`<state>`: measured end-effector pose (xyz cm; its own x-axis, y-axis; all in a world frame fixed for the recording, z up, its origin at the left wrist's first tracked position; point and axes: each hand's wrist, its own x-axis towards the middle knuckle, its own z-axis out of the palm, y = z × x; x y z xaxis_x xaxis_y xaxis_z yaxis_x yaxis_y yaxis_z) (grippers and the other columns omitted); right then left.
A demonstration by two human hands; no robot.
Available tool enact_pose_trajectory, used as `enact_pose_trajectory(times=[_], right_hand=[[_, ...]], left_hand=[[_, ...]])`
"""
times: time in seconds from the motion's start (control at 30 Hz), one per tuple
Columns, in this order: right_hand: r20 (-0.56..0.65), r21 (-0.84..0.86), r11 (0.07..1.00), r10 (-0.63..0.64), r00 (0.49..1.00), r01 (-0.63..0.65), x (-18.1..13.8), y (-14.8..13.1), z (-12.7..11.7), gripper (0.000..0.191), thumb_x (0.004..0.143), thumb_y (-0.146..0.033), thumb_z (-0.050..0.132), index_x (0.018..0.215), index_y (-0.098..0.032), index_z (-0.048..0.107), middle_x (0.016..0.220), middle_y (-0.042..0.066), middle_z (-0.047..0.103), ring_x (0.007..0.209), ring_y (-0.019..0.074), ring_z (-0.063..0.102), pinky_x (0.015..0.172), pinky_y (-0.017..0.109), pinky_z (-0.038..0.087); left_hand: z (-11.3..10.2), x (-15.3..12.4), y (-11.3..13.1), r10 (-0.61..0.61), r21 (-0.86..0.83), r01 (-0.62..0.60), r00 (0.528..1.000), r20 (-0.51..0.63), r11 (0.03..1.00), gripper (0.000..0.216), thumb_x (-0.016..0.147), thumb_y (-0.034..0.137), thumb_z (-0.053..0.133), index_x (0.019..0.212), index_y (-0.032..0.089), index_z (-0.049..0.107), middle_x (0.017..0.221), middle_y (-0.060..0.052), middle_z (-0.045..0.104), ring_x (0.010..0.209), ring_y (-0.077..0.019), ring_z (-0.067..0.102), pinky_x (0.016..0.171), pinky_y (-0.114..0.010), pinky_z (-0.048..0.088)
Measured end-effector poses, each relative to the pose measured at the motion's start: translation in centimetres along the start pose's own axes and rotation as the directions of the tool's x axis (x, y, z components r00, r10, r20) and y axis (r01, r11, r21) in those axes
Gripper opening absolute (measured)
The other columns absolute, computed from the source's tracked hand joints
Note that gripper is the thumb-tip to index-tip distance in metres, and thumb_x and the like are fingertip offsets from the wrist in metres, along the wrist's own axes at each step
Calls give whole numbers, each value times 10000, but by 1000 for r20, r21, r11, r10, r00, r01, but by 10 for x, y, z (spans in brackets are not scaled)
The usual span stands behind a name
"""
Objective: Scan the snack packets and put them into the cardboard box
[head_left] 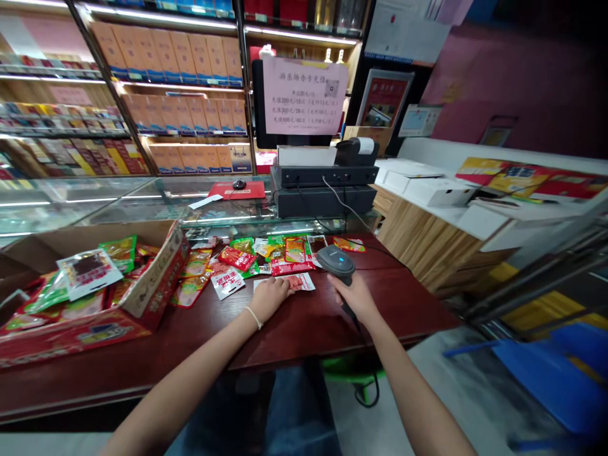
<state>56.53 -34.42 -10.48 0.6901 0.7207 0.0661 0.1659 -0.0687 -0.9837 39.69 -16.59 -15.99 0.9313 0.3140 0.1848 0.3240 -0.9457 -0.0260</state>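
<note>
My right hand (357, 296) is wrapped round the handle of a dark grey barcode scanner (336, 261), whose head shows a small blue light and points left across the table. A cable hangs from its handle. My left hand (272, 299) lies over the near edge of a flat white-and-red snack packet (303, 281) on the table, its fingers bent onto it and partly hiding it. Just beyond lie several more snack packets (236, 258) in red, green, yellow and white, loosely heaped.
At left stands an open red cardboard box (137, 316) of packets on the dark red table (199, 345). Behind are a glass counter, a mouse (239, 184), a cash drawer (327, 201), a receipt printer (357, 152) and a paper sign (304, 95). Blue chairs (546, 373) are at right.
</note>
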Motion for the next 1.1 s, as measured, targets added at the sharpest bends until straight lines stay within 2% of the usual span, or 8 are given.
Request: enact_pose_trajectory(times=[0.3,0.43,0.5,0.6,0.7,0.83,0.97,1.1], right_hand=[[0,-27,1000,-9,1000,9,4,-6,11,387,753,-537,699,768,-207,496,503,-62,538,342,94,474,349,212,371],[-7,-43,998,-41,999,40,6,-9,15,377,768,-530,690,793,-205,502,517,-62,542,349,97,484,353,213,383],[-6,-63,997,-51,999,50,6,-11,18,381,770,-535,690,795,-203,504,518,-58,546,351,99,488,352,215,386],[-3,-70,995,-74,997,73,8,-14,24,393,759,-547,695,783,-205,502,510,-55,542,353,104,495,351,218,389],[-1,-45,995,-84,996,84,11,-17,34,414,733,-565,711,774,-210,503,502,-55,540,345,103,485,342,215,375],[48,6,997,-77,996,77,19,-30,52,418,720,-570,728,742,-206,523,511,-48,547,349,99,481,347,215,374],[121,120,990,-86,989,72,27,-49,79,402,746,-548,725,689,-201,530,477,-40,526,374,102,477,394,225,410],[205,213,977,-74,976,30,38,-62,104,405,729,-537,746,683,-204,520,478,-36,544,404,106,493,426,226,433]], left_hand=[[-14,7,-12,162,-10,-161,984,69,987,324,1017,269,334,1030,113,617,837,-167,688,749,-245,684,674,-326,497],[-29,5,-37,-121,-115,120,993,-3,986,370,1016,388,345,1060,144,619,764,-136,689,713,-253,688,674,-325,480],[-31,0,-54,-342,-242,316,937,-73,917,379,1013,416,335,1052,167,618,758,-116,687,719,-257,687,676,-328,472],[-30,-6,-82,-583,-577,414,801,-137,704,404,1001,440,336,890,179,623,783,-91,693,777,-240,678,722,-326,481],[-30,-11,-106,-724,-912,295,689,-3,285,441,953,536,404,845,166,619,799,-74,705,786,-214,670,722,-316,512],[-31,-18,-126,-630,-978,73,755,182,-195,420,834,497,642,1077,160,576,905,-64,717,727,-170,678,703,-326,557],[-26,-27,-137,-571,-979,-41,817,82,-199,530,744,361,737,1197,193,518,1088,-69,696,856,-176,692,804,-357,572],[-17,-32,-154,-577,-999,26,816,38,-28,546,701,373,737,1174,148,583,1069,-86,708,905,-201,680,820,-341,549]])
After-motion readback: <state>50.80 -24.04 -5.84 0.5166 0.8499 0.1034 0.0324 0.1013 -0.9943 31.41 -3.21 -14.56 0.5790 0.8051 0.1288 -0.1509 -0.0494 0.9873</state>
